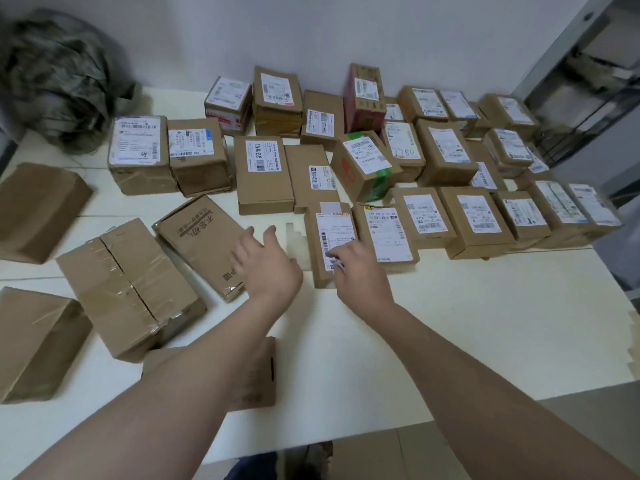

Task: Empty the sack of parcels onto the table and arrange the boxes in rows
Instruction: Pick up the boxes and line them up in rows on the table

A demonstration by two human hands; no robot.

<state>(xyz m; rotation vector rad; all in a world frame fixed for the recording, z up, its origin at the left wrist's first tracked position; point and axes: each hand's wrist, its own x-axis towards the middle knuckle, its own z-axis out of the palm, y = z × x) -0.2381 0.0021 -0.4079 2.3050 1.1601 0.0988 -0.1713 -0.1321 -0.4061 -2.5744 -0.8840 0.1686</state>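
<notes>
One sack [59, 77]; five unlabelled boxes [128, 289]; left hand [266, 263] spread, empty; right hand [358, 271] loose, touching labelled box [334, 226].

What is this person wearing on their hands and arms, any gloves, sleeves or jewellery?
Nothing that shows. The left hand and the right hand are ungloved, with no ring, watch or sleeve visible anywhere up to the picture's edge.

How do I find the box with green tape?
On the white table, find the tall pink-red box by the wall. The green-taped box is just in front of it. Only it sits crooked, with green tape and a red circle on its side.
</notes>
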